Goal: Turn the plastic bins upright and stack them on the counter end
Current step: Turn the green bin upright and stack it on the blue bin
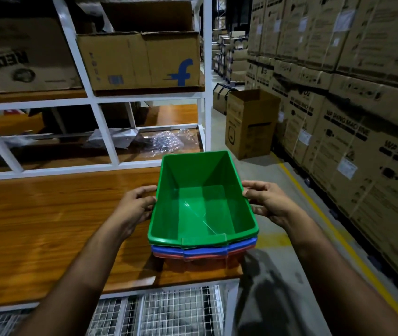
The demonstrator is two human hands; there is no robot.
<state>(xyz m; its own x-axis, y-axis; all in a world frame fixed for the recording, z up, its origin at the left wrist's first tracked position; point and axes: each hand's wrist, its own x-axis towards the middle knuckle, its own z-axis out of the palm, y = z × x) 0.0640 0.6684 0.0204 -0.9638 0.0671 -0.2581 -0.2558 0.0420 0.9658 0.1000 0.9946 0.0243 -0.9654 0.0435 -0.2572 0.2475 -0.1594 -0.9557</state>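
Observation:
A green plastic bin stands upright, nested on top of a blue bin, which sits in a red bin. The stack rests at the right end of the wooden counter. My left hand grips the green bin's left rim with curled fingers. My right hand grips its right rim the same way. The green bin is empty inside; only the rims of the blue and red bins show.
A white metal shelf frame rises behind the counter, holding cardboard boxes and plastic wrap. Stacked cartons line the right side of an aisle with a yellow floor line. Wire mesh lies below the counter.

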